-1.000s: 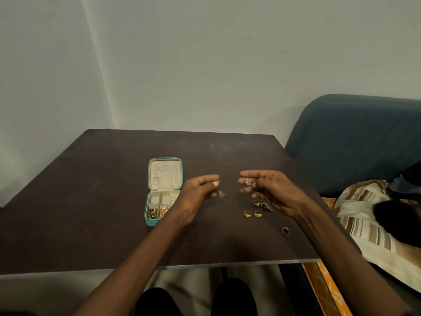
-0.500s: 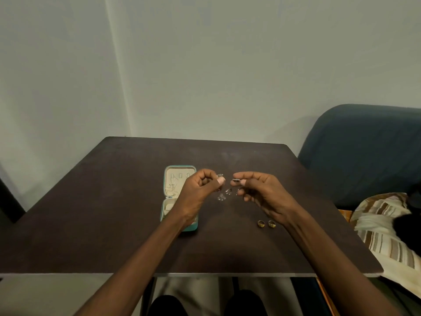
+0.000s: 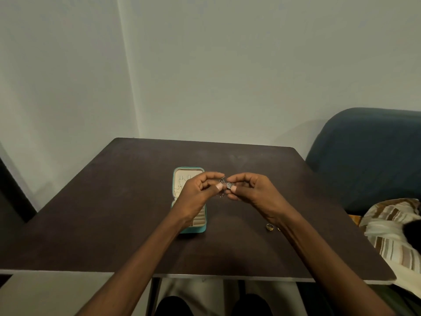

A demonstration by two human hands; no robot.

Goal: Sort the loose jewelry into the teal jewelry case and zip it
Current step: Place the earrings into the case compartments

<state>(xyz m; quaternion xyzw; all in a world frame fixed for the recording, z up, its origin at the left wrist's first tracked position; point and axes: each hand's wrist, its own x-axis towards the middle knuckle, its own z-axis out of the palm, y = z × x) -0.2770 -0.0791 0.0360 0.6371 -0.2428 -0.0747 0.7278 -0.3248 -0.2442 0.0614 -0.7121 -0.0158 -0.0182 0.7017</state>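
The teal jewelry case (image 3: 200,229) lies open on the dark table (image 3: 114,213), its cream lid flat toward the wall and its ring rolls toward me; my left forearm covers much of it. My left hand (image 3: 198,195) and right hand (image 3: 252,192) meet above the table just right of the case. Between their fingertips they pinch a small silver jewelry piece (image 3: 229,185) with a sparkly cluster and a thin hook. A gold ring (image 3: 270,226) lies on the table beside my right wrist, with another small gold piece (image 3: 278,229) half hidden by it.
A blue sofa (image 3: 369,156) stands right of the table, with a striped cushion (image 3: 391,226) at the table's right corner. Pale walls meet behind the table. My knees show under the front edge.
My hands have come together and risen slightly, and both now pinch the silver piece. The view has swung, so the case and rings sit differently in the frame.
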